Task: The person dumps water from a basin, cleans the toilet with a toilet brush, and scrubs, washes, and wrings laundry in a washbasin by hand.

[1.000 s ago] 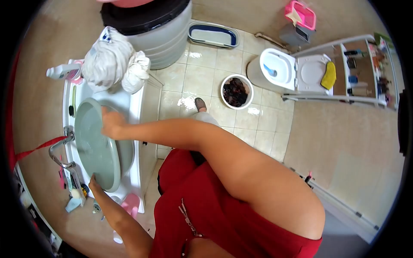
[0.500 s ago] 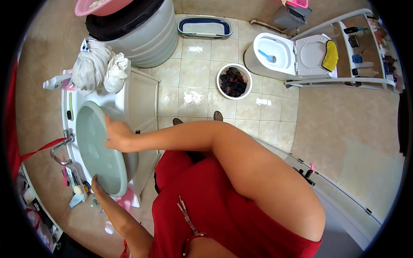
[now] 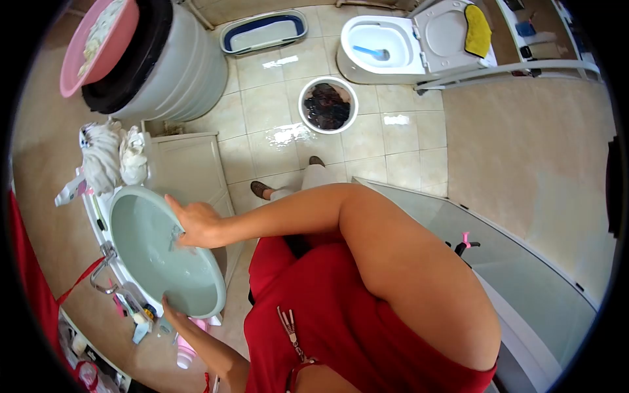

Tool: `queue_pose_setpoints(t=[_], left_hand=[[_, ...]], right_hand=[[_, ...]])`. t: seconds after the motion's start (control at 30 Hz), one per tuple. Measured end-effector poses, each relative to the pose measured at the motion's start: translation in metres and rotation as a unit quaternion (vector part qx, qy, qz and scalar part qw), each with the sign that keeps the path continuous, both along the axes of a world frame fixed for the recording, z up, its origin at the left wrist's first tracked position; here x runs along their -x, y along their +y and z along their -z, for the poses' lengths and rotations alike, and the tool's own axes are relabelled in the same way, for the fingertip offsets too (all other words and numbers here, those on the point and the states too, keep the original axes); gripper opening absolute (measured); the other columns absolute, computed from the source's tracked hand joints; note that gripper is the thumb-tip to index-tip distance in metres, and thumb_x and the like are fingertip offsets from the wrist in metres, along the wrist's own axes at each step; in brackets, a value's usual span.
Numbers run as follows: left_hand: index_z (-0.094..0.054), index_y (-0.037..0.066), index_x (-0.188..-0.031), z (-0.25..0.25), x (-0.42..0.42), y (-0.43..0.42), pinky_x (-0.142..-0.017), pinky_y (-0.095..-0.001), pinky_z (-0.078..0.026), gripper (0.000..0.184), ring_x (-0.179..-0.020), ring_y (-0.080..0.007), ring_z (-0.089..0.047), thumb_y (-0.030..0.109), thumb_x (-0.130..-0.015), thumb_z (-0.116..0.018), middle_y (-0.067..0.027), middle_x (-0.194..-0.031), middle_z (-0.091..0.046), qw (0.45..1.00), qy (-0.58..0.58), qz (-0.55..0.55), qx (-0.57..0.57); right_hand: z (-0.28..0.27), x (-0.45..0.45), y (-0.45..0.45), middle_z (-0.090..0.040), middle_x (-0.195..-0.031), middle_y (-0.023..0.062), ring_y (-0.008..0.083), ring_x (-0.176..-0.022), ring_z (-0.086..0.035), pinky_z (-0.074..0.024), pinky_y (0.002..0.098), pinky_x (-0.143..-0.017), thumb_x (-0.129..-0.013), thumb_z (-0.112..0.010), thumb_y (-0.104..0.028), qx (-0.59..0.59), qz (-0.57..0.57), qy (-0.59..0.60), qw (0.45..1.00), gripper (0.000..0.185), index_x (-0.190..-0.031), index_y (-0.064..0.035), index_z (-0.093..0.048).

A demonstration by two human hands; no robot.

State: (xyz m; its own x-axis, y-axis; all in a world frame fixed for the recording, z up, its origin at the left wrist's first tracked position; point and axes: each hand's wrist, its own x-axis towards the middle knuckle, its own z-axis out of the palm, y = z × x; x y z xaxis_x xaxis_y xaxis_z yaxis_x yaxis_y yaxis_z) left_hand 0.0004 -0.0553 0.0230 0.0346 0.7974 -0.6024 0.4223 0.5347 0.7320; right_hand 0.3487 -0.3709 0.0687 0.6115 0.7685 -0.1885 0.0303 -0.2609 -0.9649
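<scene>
A large pale green wash basin point(image 3: 121, 245) rests at the sink counter on the left, tilted, with a little water showing inside. My right hand point(image 3: 198, 224) is closed over its near rim, with the fingers inside blurred and the thumb side along the edge. At the lower end of the basin, my left hand point(image 3: 175, 318) grips the rim, thumb on top and the other fingers hidden below. Close beyond the basin stands the curved metal faucet point(image 3: 101, 272). Bunched white cloth point(image 3: 101, 157) lies on the counter above the basin.
A white bucket point(image 3: 356, 108) of dark wet cloth stands on the wet tiles. A pink basin point(image 3: 131, 29) sits on a large lidded barrel point(image 3: 187, 72). A collapsible tub point(image 3: 265, 31) and an open toilet point(image 3: 380, 49) are farther back. A pink bottle point(image 3: 185, 354) is near my left arm.
The view has turned, so the bucket and toilet sit farther up and left. The basin has shifted toward my body and its inside shows more. Both hands stay on its rim.
</scene>
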Motion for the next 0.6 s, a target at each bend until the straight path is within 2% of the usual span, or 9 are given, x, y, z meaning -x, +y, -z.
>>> queue_pose_setpoints(t=[0.2,0.37,0.47,0.5,0.57,0.6], left_hand=[[-0.052,-0.006,-0.117,-0.007,-0.055,-0.081,-0.085,-0.0412,-0.049,0.045,-0.099,-0.0306,-0.059,0.027,-0.088,-0.055,-0.0156,-0.114,-0.057,0.999,-0.029,-0.035,-0.023],[-0.053,-0.010,-0.112,0.002,-0.093,-0.130,-0.081,-0.0418,-0.051,0.040,-0.094,-0.0321,-0.060,0.025,-0.090,-0.052,-0.0186,-0.110,-0.058,0.996,-0.066,-0.036,-0.045],[-0.054,-0.011,-0.107,0.008,-0.119,-0.159,-0.076,-0.0418,-0.053,0.037,-0.089,-0.0320,-0.061,0.022,-0.089,-0.053,-0.0195,-0.103,-0.060,0.991,-0.131,0.000,0.029],[-0.055,-0.010,-0.105,0.012,-0.129,-0.169,-0.074,-0.0415,-0.054,0.035,-0.086,-0.0316,-0.062,0.021,-0.088,-0.055,-0.0193,-0.100,-0.061,0.996,-0.091,0.012,-0.004],[-0.056,-0.010,-0.100,0.025,-0.154,-0.189,-0.071,-0.0409,-0.054,0.031,-0.081,-0.0307,-0.063,0.018,-0.087,-0.058,-0.0189,-0.095,-0.063,0.997,-0.011,0.038,-0.070],[-0.057,-0.009,-0.095,0.032,-0.171,-0.197,-0.066,-0.0377,-0.055,0.024,-0.074,-0.0285,-0.064,0.012,-0.084,-0.062,-0.0178,-0.088,-0.063,0.991,-0.009,0.062,-0.116]], right_hand=[[0.045,-0.016,-0.049,-0.062,-0.077,0.0201,0.0382,-0.075,-0.062,-0.0484,0.0451,-0.070,-0.072,-0.065,-0.017,0.058,0.055,0.024,0.997,0.067,-0.129,0.0020,-0.037],[0.085,-0.033,-0.090,-0.063,-0.080,0.0212,0.0374,-0.077,-0.062,-0.0488,0.0448,-0.071,-0.073,-0.063,-0.017,0.093,0.182,0.019,0.979,0.051,-0.118,-0.0009,-0.048],[0.114,-0.045,-0.119,-0.064,-0.080,0.0213,0.0365,-0.077,-0.062,-0.0489,0.0444,-0.071,-0.072,-0.063,-0.018,0.132,0.261,0.054,0.955,0.043,-0.112,-0.0031,-0.055],[0.125,-0.049,-0.129,-0.064,-0.080,0.0212,0.0363,-0.078,-0.063,-0.0489,0.0443,-0.071,-0.072,-0.063,-0.018,0.145,0.286,0.071,0.945,0.040,-0.109,-0.0039,-0.057],[0.181,-0.041,-0.154,-0.063,-0.076,0.0216,0.0400,-0.074,-0.061,-0.0477,0.0483,-0.068,-0.070,-0.061,-0.022,0.126,0.358,0.037,0.924,0.033,-0.097,-0.0037,-0.061],[0.205,-0.037,-0.170,-0.063,-0.078,0.0210,0.0385,-0.075,-0.062,-0.0478,0.0467,-0.069,-0.070,-0.061,-0.022,0.157,0.360,0.034,0.919,0.033,-0.097,-0.0041,-0.061]])
